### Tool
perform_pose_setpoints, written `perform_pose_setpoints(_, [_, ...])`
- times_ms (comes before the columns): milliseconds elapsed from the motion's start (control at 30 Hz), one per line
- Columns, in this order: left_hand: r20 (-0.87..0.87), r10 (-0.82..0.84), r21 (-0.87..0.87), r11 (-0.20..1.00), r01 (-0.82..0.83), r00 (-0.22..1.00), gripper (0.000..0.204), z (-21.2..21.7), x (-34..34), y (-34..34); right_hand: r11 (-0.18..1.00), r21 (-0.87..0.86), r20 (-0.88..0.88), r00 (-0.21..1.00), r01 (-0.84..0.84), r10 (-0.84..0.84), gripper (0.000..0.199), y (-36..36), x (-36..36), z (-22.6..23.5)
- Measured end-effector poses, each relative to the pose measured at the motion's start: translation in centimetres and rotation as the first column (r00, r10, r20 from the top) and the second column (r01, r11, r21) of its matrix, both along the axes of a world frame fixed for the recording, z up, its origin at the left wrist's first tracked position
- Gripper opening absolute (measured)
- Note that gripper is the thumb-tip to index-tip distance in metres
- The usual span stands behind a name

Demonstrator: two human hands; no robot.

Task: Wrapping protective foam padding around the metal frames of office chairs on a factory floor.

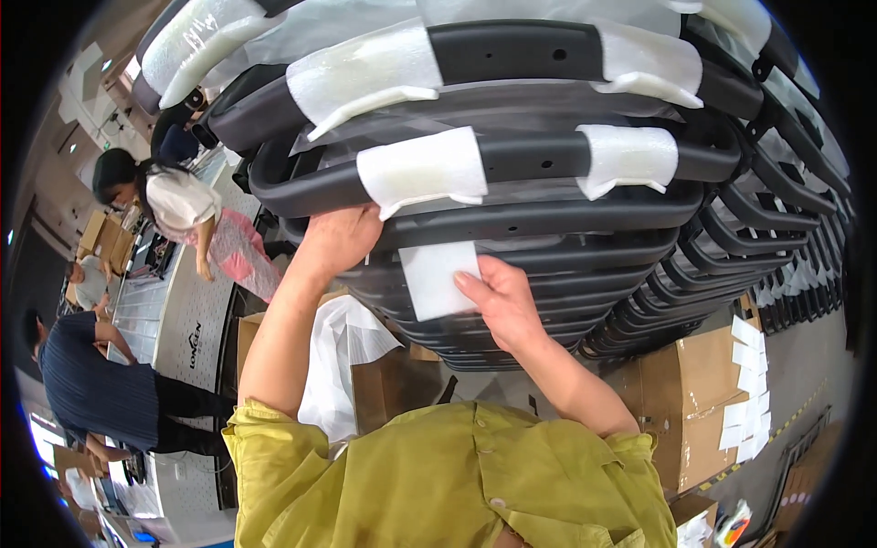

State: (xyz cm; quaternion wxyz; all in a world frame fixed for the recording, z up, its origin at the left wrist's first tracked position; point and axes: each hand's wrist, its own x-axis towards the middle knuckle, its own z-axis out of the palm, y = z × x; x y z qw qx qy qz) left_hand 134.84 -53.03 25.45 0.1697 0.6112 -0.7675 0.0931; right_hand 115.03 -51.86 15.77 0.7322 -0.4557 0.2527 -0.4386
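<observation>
My right hand (504,301) pinches a white foam sheet (431,281), thumb on its near face, in front of the stacked black tubular frames (548,216). My left hand (340,241) reaches in just below a curved black tube, up and left of the sheet. Its fingers are hidden between the tubes, so its grip does not show. Close above that hand, a white foam wrap (422,170) goes round the tube. A second foam wrap (628,157) sits farther right on the same tube.
More wrapped frames rise at the back and extend right. A cardboard box (671,402) with white sheets (749,384) on its side stands at right. White sheeting (333,365) hangs over an open box below my left arm. People work along a long bench (187,356) at left.
</observation>
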Motion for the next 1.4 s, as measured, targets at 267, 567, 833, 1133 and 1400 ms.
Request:
perform_pose_setpoints(267, [-0.098, 0.043, 0.059, 0.998, -0.037, 0.994, 0.031, 0.1, -0.7, 0.2, 0.993, 0.115, 0.05, 0.999, -0.019, 0.013, 0.02, 1.3, 1.9, -0.6])
perform_pose_setpoints(567, [0.025, -0.383, -0.576, 0.75, 0.326, 0.924, 0.012, -1.6, -0.3, 1.6, 0.976, 0.21, -0.051, 0.998, 0.051, -0.041, 0.019, 2.1, 3.2, -1.6])
perform_pose_setpoints(833, [0.238, -0.577, -0.511, 0.61, 0.606, 0.781, 0.019, -1.3, 0.8, 3.4, 0.989, 0.016, -0.044, 0.988, 0.148, -0.148, 0.019, 1.0, 3.4, 1.9])
perform_pose_setpoints(1133, [0.236, -0.586, -0.572, 0.561, 0.599, 0.775, 0.025, -3.0, 0.2, 1.4, 0.972, -0.082, -0.121, 0.966, 0.219, -0.227, 0.018, 1.4, 3.6, 0.4])
perform_pose_setpoints(1400, [0.068, -0.321, -0.533, 0.789, 0.307, 0.945, 0.046, -2.8, -1.3, 2.2, 0.982, 0.014, -0.07, 0.98, 0.189, -0.188, 0.026, 2.5, 3.3, 3.7])
